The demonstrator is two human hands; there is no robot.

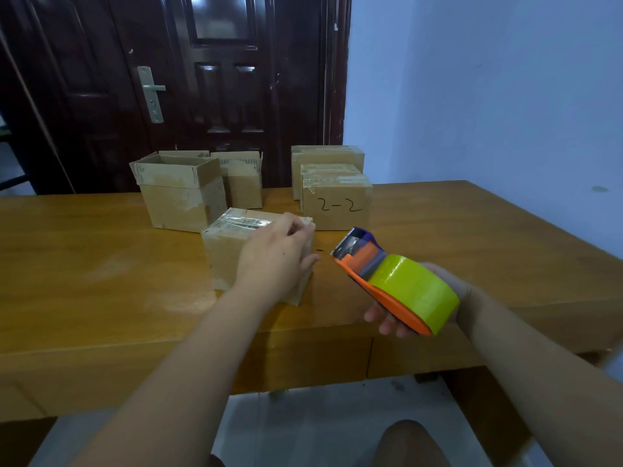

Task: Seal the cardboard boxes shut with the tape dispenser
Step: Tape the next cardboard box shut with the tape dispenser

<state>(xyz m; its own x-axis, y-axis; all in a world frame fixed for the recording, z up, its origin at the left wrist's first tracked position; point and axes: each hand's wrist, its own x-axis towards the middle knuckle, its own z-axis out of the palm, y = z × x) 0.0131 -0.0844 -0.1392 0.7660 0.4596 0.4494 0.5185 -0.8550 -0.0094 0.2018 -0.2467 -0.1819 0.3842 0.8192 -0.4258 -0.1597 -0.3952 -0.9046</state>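
A small closed cardboard box (pixel 225 251) with clear tape across its top stands near the table's front middle. My left hand (pixel 276 254) grips its right side, fingers curled over the top edge and thumb at the side. To the right, above the table, my right hand (pixel 397 315) holds an orange tape dispenser (pixel 381 281) carrying a yellow-green tape roll (pixel 414 291). Its cutter end points up and left, a short way from the box and apart from it.
Behind stand an open-topped box (pixel 178 197), another box with raised flaps (pixel 241 178), and closed boxes at the right, one marked "2-2" (pixel 337 202). All sit on a wooden table (pixel 101 264). A dark door is behind, a wall at the right.
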